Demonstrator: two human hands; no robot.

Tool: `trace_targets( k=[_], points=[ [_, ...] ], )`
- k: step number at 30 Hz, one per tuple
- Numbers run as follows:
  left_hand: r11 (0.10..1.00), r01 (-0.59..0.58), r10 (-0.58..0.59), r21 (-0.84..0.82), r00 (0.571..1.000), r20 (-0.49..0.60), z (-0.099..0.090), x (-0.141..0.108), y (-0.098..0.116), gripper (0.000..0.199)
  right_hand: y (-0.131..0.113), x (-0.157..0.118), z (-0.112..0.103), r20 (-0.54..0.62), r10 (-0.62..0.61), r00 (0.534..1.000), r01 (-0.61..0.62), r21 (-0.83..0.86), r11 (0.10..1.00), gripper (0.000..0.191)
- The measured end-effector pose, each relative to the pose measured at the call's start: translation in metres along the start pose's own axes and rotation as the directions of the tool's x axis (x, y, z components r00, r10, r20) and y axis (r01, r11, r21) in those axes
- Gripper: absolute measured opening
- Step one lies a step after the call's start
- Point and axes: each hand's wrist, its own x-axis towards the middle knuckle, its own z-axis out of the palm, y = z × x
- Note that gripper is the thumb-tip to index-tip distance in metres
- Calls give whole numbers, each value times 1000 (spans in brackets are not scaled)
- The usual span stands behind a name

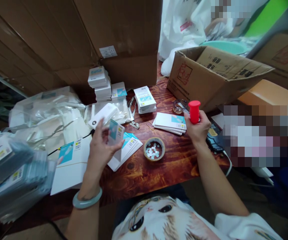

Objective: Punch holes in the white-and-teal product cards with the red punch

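My left hand [102, 143] holds a small blue-and-white printed card packet [116, 131] between thumb and fingers, tilted up over a fanned stack of printed cards [127, 150]. In my right hand [198, 128] is a red handled tool [194, 111], upright in the closed fingers; its lower end is hidden. That hand is beside a stack of white and blue cards [167, 122]. Between the two hands, a round bowl [154, 159] holds several small pale discs.
Card stacks [145, 99] and more piled cards [97, 78] stand at the back, near a large cardboard wall [124, 33]. An open carton [199, 73] is back right. Plastic-wrapped packets [29, 173] lie left. A tape roll [179, 106] and phone [215, 140] are on the right.
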Motion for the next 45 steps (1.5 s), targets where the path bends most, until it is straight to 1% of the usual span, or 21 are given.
trace_targets(
  k=[1,2,4,6,8,13,16,19,21,23,24,25,27,29,31,34,38,40,42,44,45],
  points=[
    [997,-77,75,-29,996,-49,-3,-2,-2,100,0,-1,0,-14,-17,1000,17,8,1000,33],
    [988,-149,147,-31,987,-70,-6,-6,-5,103,0,-1,1,-27,-33,999,33,15,999,32],
    [971,-240,240,5,968,-70,-7,-13,-10,94,1,-2,1,-46,-61,997,62,30,998,30],
    [971,-239,240,28,969,-60,-6,-20,-14,77,0,-2,2,-54,-82,995,84,39,996,29],
    [977,-214,214,12,974,-68,-3,-26,-16,72,-1,-3,2,-55,-102,993,105,43,994,29],
    [972,-235,235,-4,972,-23,-3,-28,-23,89,-5,-5,1,-52,-154,987,156,41,987,28],
    [962,-269,270,47,963,-11,-6,-25,-24,90,-5,-5,1,-45,-149,988,151,33,988,27],
    [928,-362,361,93,932,29,-11,-23,-9,81,-8,-5,1,-33,-123,992,124,35,992,29],
    [910,-396,387,124,917,97,-11,-25,14,72,-14,-4,-1,-39,-88,995,91,93,991,30],
    [903,-395,360,171,911,202,-6,-30,42,62,-28,-3,-4,-45,-1,999,11,236,972,30],
    [897,-387,334,212,910,246,-1,-34,56,58,-38,-3,-5,-25,67,997,-55,339,939,31],
    [893,-370,282,258,904,320,5,-37,69,57,-48,-4,-7,24,144,989,-139,451,882,31],
    [873,-326,138,363,879,457,20,-44,88,60,-70,-6,-10,199,252,947,-320,643,695,32],
    [835,-290,3,467,852,524,36,-49,97,60,-89,-10,-11,358,261,896,-443,730,520,33],
    [791,-287,-76,541,831,551,49,-52,99,61,-103,-16,-10,461,229,858,-514,746,424,35],
    [743,-330,-126,583,786,605,61,-52,98,61,-113,-26,-3,562,177,808,-583,719,378,37],
    [713,-369,-156,597,746,647,64,-52,102,51,-116,-39,4,632,113,767,-622,687,375,39],
    [712,-375,-165,593,732,661,63,-52,106,50,-116,-41,5,626,113,772,-617,694,371,39],
    [732,-370,-159,572,724,671,59,-52,107,50,-115,-40,4,597,149,788,-607,716,343,39],
    [781,-345,-123,520,732,670,54,-51,104,50,-114,-37,2,565,205,800,-600,743,296,38],
    [816,-320,-96,481,746,659,52,-51,101,50,-113,-34,1,552,230,802,-597,755,270,38]
  ],
)
